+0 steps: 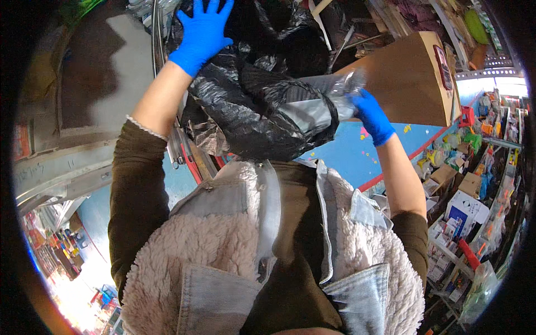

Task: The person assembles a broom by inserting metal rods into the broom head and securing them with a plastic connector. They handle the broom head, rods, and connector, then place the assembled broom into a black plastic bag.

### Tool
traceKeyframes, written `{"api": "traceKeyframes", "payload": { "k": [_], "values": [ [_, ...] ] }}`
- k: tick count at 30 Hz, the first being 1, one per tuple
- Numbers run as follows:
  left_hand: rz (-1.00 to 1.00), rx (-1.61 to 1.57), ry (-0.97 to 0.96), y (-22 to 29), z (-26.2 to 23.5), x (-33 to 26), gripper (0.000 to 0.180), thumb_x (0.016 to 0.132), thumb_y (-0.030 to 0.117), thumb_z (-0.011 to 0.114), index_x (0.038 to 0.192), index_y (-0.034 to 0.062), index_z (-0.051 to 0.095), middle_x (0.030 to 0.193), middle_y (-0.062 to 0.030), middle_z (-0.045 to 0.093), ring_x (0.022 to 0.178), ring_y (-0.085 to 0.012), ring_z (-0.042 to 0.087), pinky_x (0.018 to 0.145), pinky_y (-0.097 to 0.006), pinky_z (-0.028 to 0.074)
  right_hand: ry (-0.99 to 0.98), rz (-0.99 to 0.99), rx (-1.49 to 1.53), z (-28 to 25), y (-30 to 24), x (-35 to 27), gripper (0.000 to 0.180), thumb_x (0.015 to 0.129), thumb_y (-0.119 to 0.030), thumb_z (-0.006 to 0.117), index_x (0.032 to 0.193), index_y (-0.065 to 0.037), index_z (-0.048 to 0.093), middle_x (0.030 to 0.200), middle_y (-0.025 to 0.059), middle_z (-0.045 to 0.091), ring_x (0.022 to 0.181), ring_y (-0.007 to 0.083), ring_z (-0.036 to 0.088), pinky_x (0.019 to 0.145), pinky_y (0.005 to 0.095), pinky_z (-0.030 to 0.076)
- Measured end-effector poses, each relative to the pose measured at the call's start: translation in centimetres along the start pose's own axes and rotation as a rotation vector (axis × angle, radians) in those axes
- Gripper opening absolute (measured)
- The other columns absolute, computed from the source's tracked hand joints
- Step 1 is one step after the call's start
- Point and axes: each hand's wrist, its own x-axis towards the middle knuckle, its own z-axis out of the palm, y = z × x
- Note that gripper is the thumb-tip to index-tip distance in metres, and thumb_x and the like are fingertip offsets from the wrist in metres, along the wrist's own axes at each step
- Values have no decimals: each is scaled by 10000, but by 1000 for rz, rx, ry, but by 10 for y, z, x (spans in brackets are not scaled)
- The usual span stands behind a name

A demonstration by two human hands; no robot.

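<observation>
A crumpled black plastic bag (245, 106) lies in front of my chest, its mouth gaping toward the right. My left hand (204, 34), in a blue glove, is spread flat over the bag's far left part, fingers apart. On the right, my blue-gloved right hand (373, 116) is closed on the end of a pale grey bundle in clear plastic (312, 111). The bundle's other end sits inside the bag's mouth, hidden by black folds. Its outer end is smeared by motion, so I cannot make out exactly what it is.
A large brown cardboard box (399, 78) stands just beyond my right hand. Wooden and metal strips (385, 22) lie behind it. Crowded shelves of packaged goods (469, 195) run along the right. A metal-edged grey panel (100, 72) stands at the left.
</observation>
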Motion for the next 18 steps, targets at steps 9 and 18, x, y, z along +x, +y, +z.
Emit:
{"api": "traceKeyframes", "payload": {
  "k": [9, 18],
  "values": [
    [-55, 168, -143, -32, -57, -34, 889, 592, 338, 793, 1360, 223, 362, 1481, -97, 160, 1353, -389, 109, 938, -697, 223, 304, -144, 121, -31, 11, -8, 340, 847, -168, 547, 1159, -36, 519, 1049, 88, 596, 903, 166, 590, 760, 301, 495],
    [40, 197, 19, -54, -87, -45, 987, 568, 303, 810, 1399, 291, 277, 1496, -44, 127, 1362, -357, 117, 937, -690, 242, 66, -399, 424, -20, -24, 42, 316, 840, -25, 564, 1151, 16, 524, 1131, 113, 563, 992, 182, 543, 863, 306, 458]
  ]
}}
